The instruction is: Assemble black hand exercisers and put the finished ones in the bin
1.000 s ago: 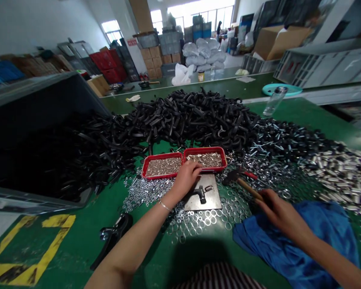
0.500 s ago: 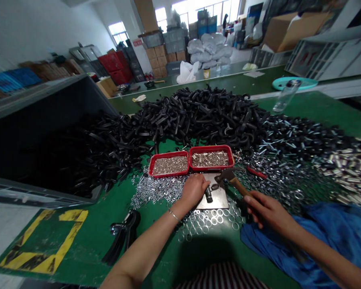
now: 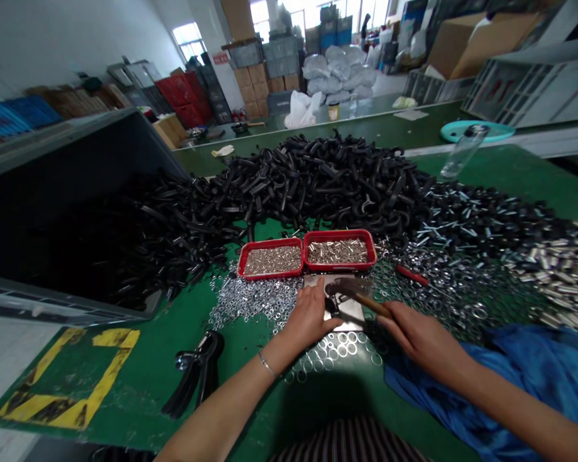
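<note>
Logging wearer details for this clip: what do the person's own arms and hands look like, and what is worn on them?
Both forearms are bare, with no sleeves or gloves. The left hand has a thin silvery bracelet at the wrist. The right hand shows no jewellery.

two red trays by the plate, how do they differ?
The left red tray holds small, grain-like silver bits; the right red tray holds longer silver pin-like pieces. The left tray sits slightly nearer the person; the right one sits directly behind the metal plate. Both are shallow, red, rectangular, and touch side by side.
</note>
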The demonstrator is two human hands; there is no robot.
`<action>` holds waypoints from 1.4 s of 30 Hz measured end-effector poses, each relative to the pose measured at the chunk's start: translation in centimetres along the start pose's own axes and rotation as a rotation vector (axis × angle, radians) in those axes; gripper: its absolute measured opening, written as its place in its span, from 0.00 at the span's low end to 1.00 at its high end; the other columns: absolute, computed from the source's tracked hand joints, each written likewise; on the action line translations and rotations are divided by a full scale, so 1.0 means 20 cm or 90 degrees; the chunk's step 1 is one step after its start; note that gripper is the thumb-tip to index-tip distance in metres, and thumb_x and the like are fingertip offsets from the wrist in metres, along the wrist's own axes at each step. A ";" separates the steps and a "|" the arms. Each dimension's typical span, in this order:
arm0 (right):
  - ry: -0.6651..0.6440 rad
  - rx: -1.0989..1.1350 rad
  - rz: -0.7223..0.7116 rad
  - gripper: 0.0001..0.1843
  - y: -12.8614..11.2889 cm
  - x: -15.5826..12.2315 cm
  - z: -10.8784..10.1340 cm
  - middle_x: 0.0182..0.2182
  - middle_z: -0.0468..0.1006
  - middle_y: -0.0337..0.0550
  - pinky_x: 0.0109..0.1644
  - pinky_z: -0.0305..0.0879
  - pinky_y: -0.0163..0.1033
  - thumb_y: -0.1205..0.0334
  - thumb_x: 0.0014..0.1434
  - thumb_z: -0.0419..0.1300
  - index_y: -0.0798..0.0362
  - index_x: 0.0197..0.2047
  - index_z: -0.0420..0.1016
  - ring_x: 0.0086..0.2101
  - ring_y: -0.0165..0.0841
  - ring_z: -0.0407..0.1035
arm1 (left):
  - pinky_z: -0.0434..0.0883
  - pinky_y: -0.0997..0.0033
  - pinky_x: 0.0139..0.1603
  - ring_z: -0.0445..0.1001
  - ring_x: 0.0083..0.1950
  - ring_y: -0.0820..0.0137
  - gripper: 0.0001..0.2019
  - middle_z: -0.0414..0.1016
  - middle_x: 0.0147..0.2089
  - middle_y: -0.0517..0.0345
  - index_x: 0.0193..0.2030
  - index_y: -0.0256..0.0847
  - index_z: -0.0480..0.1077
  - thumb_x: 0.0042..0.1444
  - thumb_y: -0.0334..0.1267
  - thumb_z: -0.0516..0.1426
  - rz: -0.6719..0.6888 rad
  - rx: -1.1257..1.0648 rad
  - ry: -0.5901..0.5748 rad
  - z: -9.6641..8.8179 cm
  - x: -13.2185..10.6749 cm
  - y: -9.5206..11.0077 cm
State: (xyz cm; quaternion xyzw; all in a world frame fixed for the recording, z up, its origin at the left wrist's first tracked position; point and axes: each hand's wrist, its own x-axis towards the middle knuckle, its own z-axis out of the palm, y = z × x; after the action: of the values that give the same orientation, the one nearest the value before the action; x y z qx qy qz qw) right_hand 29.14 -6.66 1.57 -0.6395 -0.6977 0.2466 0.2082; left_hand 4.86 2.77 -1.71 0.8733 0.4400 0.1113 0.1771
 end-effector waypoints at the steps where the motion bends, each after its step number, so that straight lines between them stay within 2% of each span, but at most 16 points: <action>1: -0.030 -0.012 0.019 0.18 0.03 0.02 0.03 0.32 0.79 0.46 0.37 0.66 0.41 0.47 0.68 0.49 0.50 0.43 0.71 0.31 0.39 0.74 | 0.58 0.40 0.67 0.63 0.65 0.45 0.51 0.64 0.64 0.33 0.72 0.33 0.41 0.51 0.49 0.66 0.003 -0.013 -0.007 0.01 0.00 -0.01; 4: -0.097 0.019 0.102 0.21 0.13 0.08 0.08 0.27 0.77 0.45 0.34 0.66 0.41 0.46 0.69 0.45 0.51 0.39 0.71 0.28 0.39 0.73 | 0.58 0.40 0.68 0.61 0.67 0.44 0.50 0.63 0.65 0.34 0.73 0.35 0.42 0.51 0.46 0.66 0.022 -0.050 -0.026 0.01 0.00 -0.03; 7: 0.030 0.018 0.060 0.23 0.15 0.11 0.09 0.39 0.79 0.54 0.47 0.69 0.49 0.47 0.68 0.47 0.54 0.49 0.73 0.41 0.45 0.74 | 0.61 0.41 0.67 0.63 0.66 0.46 0.44 0.66 0.62 0.38 0.71 0.37 0.48 0.53 0.48 0.64 -0.011 -0.107 0.017 -0.02 -0.03 0.00; 10: 0.163 0.046 -0.046 0.22 0.04 0.14 0.09 0.51 0.76 0.56 0.61 0.58 0.56 0.48 0.66 0.52 0.52 0.53 0.76 0.53 0.49 0.67 | 0.66 0.45 0.63 0.68 0.61 0.51 0.38 0.69 0.58 0.40 0.69 0.39 0.51 0.58 0.51 0.60 -0.131 -0.180 0.157 -0.03 -0.10 0.11; 12: 0.113 0.194 -0.042 0.21 -0.08 0.17 0.12 0.48 0.77 0.52 0.61 0.59 0.54 0.46 0.67 0.52 0.50 0.49 0.78 0.51 0.47 0.68 | 0.65 0.43 0.64 0.67 0.60 0.52 0.38 0.68 0.58 0.40 0.70 0.40 0.49 0.58 0.51 0.60 -0.140 -0.192 0.227 -0.01 -0.14 0.20; 15: 0.030 0.473 0.055 0.25 -0.22 0.27 0.21 0.41 0.80 0.48 0.52 0.68 0.49 0.40 0.65 0.52 0.51 0.47 0.79 0.43 0.43 0.73 | 0.63 0.40 0.66 0.66 0.63 0.51 0.41 0.66 0.61 0.41 0.71 0.43 0.48 0.57 0.49 0.62 -0.035 -0.190 0.202 0.02 -0.15 0.25; 17: 0.042 0.574 0.095 0.28 -0.24 0.34 0.27 0.37 0.80 0.47 0.48 0.69 0.47 0.37 0.62 0.55 0.53 0.47 0.79 0.40 0.43 0.73 | 0.66 0.46 0.64 0.68 0.61 0.55 0.36 0.68 0.59 0.43 0.69 0.44 0.52 0.59 0.48 0.61 -0.003 -0.207 0.167 -0.03 -0.11 0.18; 20: 0.045 0.560 0.102 0.29 -0.21 0.40 0.33 0.35 0.79 0.46 0.45 0.69 0.45 0.36 0.60 0.57 0.53 0.45 0.80 0.37 0.41 0.72 | 0.69 0.57 0.60 0.72 0.55 0.62 0.21 0.73 0.53 0.48 0.62 0.42 0.63 0.65 0.45 0.55 -0.053 -0.190 0.195 -0.21 0.07 -0.08; 22: 0.058 0.514 0.084 0.28 -0.18 0.40 0.36 0.38 0.79 0.47 0.47 0.68 0.45 0.37 0.61 0.57 0.52 0.45 0.81 0.40 0.42 0.72 | 0.70 0.63 0.58 0.74 0.53 0.65 0.16 0.75 0.52 0.48 0.58 0.40 0.66 0.67 0.41 0.51 -0.117 -0.123 0.222 -0.35 0.25 -0.29; 24: 0.088 0.506 0.068 0.25 -0.16 0.38 0.39 0.42 0.79 0.48 0.47 0.67 0.44 0.38 0.60 0.58 0.50 0.46 0.81 0.44 0.44 0.71 | 0.69 0.67 0.57 0.74 0.55 0.66 0.15 0.74 0.54 0.46 0.58 0.37 0.67 0.69 0.37 0.48 -0.187 0.002 0.199 -0.46 0.46 -0.47; 27: 0.082 0.602 0.147 0.24 -0.14 0.36 0.46 0.30 0.74 0.41 0.30 0.63 0.37 0.37 0.59 0.59 0.48 0.44 0.79 0.29 0.35 0.69 | 0.66 0.69 0.59 0.72 0.56 0.67 0.17 0.74 0.54 0.47 0.58 0.37 0.69 0.65 0.28 0.49 -0.186 0.080 0.168 -0.51 0.74 -0.64; 30: 0.050 0.744 0.247 0.23 -0.13 0.36 0.50 0.23 0.63 0.34 0.20 0.49 0.31 0.34 0.57 0.59 0.45 0.42 0.74 0.19 0.27 0.56 | 0.65 0.67 0.59 0.71 0.56 0.66 0.18 0.72 0.54 0.49 0.55 0.41 0.72 0.62 0.25 0.51 -0.162 0.126 0.149 -0.49 0.93 -0.71; 35: 0.006 0.886 0.226 0.21 -0.12 0.38 0.48 0.24 0.66 0.34 0.24 0.55 0.32 0.36 0.59 0.58 0.47 0.35 0.69 0.23 0.29 0.61 | 0.64 0.63 0.59 0.72 0.53 0.62 0.11 0.73 0.48 0.46 0.46 0.38 0.75 0.62 0.28 0.53 -0.154 0.178 0.137 -0.50 1.03 -0.75; 38: -0.032 0.933 0.206 0.23 -0.13 0.38 0.46 0.23 0.69 0.36 0.25 0.57 0.33 0.37 0.61 0.57 0.50 0.36 0.70 0.23 0.29 0.63 | 0.63 0.62 0.62 0.70 0.58 0.61 0.11 0.71 0.52 0.45 0.53 0.39 0.71 0.65 0.34 0.54 -0.148 0.178 0.162 -0.54 1.01 -0.77; 40: -0.034 0.930 0.217 0.24 -0.13 0.38 0.46 0.23 0.69 0.36 0.24 0.56 0.33 0.36 0.60 0.58 0.51 0.37 0.71 0.22 0.28 0.62 | 0.62 0.61 0.64 0.66 0.63 0.60 0.16 0.67 0.59 0.42 0.60 0.37 0.63 0.69 0.39 0.50 -0.151 0.155 0.233 -0.59 0.97 -0.77; 42: -0.016 0.883 0.229 0.24 -0.13 0.38 0.46 0.24 0.68 0.35 0.22 0.54 0.32 0.36 0.59 0.58 0.51 0.38 0.71 0.21 0.27 0.60 | 0.64 0.62 0.62 0.67 0.63 0.61 0.18 0.67 0.59 0.40 0.61 0.34 0.59 0.71 0.42 0.45 -0.142 0.068 0.370 -0.63 0.90 -0.73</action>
State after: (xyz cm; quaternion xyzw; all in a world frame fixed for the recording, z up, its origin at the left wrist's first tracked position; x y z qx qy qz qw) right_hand 20.70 0.02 -4.26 -0.4622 -0.2664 0.6714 0.5145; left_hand 0.41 28.08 4.52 0.7592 0.5706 0.3129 0.0091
